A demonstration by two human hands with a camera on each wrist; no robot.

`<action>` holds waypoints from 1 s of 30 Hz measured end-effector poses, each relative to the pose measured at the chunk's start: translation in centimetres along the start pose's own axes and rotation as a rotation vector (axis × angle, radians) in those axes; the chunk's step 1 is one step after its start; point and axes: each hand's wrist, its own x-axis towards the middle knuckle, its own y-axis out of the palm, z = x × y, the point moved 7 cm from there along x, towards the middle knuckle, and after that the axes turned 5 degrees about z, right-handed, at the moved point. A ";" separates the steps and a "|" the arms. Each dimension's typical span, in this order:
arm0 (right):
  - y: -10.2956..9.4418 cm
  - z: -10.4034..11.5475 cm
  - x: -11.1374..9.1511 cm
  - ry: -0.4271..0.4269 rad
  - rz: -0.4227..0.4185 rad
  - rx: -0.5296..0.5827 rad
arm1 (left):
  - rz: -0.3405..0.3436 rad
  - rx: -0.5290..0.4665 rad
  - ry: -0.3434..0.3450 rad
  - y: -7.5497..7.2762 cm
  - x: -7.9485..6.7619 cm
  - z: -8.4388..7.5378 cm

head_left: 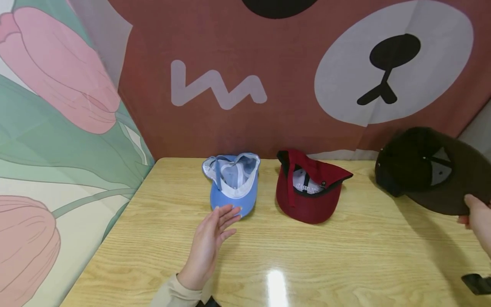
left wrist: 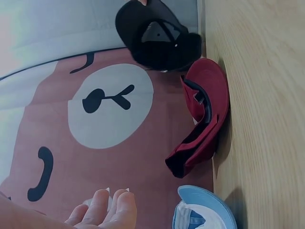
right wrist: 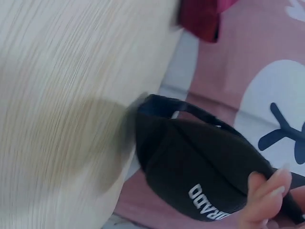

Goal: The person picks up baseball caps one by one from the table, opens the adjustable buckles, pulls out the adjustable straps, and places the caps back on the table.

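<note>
My right hand (head_left: 479, 219) pinches the brim of a black baseball cap (head_left: 406, 166) and holds it raised over the table's right side, its inside facing the head camera. White letters show on the cap's front in the right wrist view. My left hand (head_left: 209, 241) has its fingers extended and holds nothing. Its fingertips overlap the brim of a light blue cap (head_left: 234, 202) in the head view; whether they touch it I cannot tell. Beside the blue cap lies a dark red cap (head_left: 307, 204), upside down, brim toward me, with white letters inside.
The caps are along the back of a light wood-grain table (head_left: 326, 264). Behind it hangs a brown cloth (head_left: 230, 136) with a bear-face print. A flower-printed cloth (head_left: 76, 170) covers the left side.
</note>
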 end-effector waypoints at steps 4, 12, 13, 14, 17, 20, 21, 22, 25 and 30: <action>0.2 -0.8 0.7 -0.083 0.056 0.180 | 0.002 -0.003 0.003 0.1 0.0 0.0; 0.9 2.3 -1.0 -0.279 0.143 0.524 | 0.002 -0.009 0.004 0.2 0.1 0.0; 1.2 3.8 -2.1 -0.316 0.161 0.578 | 0.002 -0.008 0.003 0.2 0.1 0.0; 1.5 5.8 -3.7 -0.341 0.185 0.645 | 0.002 -0.009 0.003 0.2 0.1 0.1; 2.6 12.0 -8.6 -0.398 0.239 0.761 | 0.003 -0.005 0.000 0.3 0.1 0.1; 3.6 17.2 -12.8 -0.419 0.292 0.903 | 0.004 -0.001 -0.002 0.3 0.2 0.2; 3.8 18.2 -13.6 -0.437 0.299 0.926 | 0.005 0.001 -0.004 0.4 0.1 0.2; 4.0 19.0 -14.3 -0.451 0.301 0.937 | 0.006 0.004 -0.005 0.4 0.2 0.3; 4.5 20.4 -15.5 -0.489 0.337 0.961 | 0.013 0.006 -0.007 0.5 0.2 0.4; 5.6 20.6 -16.0 -0.508 0.434 0.981 | 0.029 0.012 -0.009 1.0 0.3 0.6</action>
